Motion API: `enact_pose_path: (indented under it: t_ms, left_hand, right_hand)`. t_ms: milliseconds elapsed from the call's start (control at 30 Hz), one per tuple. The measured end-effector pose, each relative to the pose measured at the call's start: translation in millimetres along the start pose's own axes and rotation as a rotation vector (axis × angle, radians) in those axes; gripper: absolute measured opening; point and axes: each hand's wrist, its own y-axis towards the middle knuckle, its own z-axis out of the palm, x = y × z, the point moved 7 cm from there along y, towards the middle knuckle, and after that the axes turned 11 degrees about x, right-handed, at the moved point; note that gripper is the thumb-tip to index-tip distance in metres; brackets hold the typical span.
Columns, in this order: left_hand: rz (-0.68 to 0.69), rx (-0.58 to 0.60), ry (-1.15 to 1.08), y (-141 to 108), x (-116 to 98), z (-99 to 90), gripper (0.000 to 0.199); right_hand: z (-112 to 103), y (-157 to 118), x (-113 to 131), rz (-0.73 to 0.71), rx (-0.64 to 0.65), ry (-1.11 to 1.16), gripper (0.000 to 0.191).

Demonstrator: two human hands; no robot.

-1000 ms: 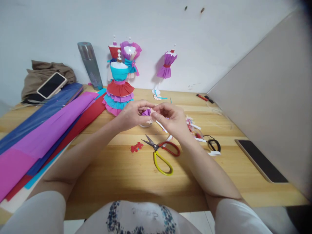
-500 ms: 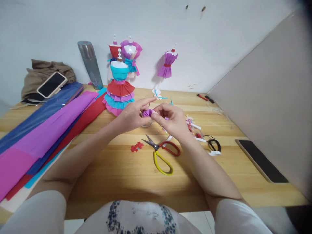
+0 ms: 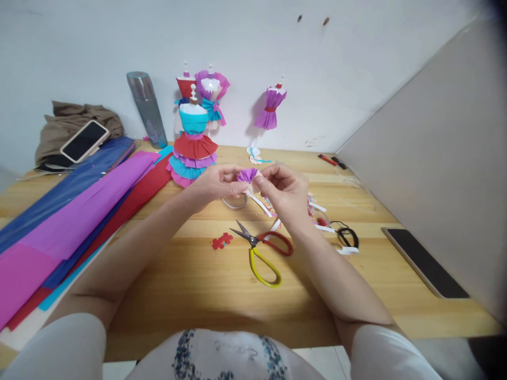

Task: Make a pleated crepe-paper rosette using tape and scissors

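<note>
Between my two hands is a small gathered piece of purple crepe paper (image 3: 247,176), fanned out in pleats, with a paler strip at its lower right. My left hand (image 3: 219,183) pinches its left side between thumb and fingers. On the right, my right hand (image 3: 284,191) grips the pale end with thumb and forefinger. Scissors (image 3: 255,243) with one red and one yellow handle lie on the table just below, blades slightly apart. Beside their tips rest small red paper flowers (image 3: 222,241). A roll of tape (image 3: 234,201) sits under my left hand, partly hidden.
Several small mannequins in paper dresses, such as the tiered one (image 3: 194,142), stand at the back by a bottle (image 3: 147,108). Crepe paper sheets (image 3: 91,200) cover the left side. Paper scraps (image 3: 317,211), a black hair tie (image 3: 348,237) and a phone (image 3: 425,261) lie right.
The purple paper has been turned and raised slightly, so its pleated fan now faces up. My left forefinger, earlier stretched out, has curled in. Scissors and flowers have stayed put.
</note>
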Motion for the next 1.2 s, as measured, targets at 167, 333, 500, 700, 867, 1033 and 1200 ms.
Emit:
enact_pose_path:
  t_ms: [167,333,500,700,867,1033,1200]
  left_hand:
    - [0.021,-0.052,-0.063,2.5,7.5,5.2,0.049]
    - [0.028,-0.08,-0.078,1.7,7.3,3.4,0.042]
    - [0.009,-0.053,0.053,1.3,3.6,1.1,0.032]
    - [0.086,-0.08,0.301,2.1,-1.4,3.6,0.025]
    - [0.125,-0.077,0.448,0.8,-7.0,6.4,0.026]
    - [0.185,-0.032,0.6,-2.1,-14.0,13.4,0.021]
    - [0.13,-0.019,0.585,-1.5,-12.2,11.1,0.018]
  right_hand:
    - [3.0,-1.6,2.2,0.005,-0.041,0.04,0.039]
    - [6.2,-0.7,2.6,0.034,0.049,0.02,0.035]
    - [-0.9,0.2,7.1,0.022,0.068,0.026,0.029]
    - [0.2,2.3,3.6,0.026,0.127,-0.035,0.018]
    - [4.7,3.0,-2.4,0.045,0.138,-0.006,0.02]
    - [10.8,1.1,1.8,0.055,0.199,0.078,0.018]
    - [-4.4,3.6,8.4,0.029,0.215,0.132,0.016]
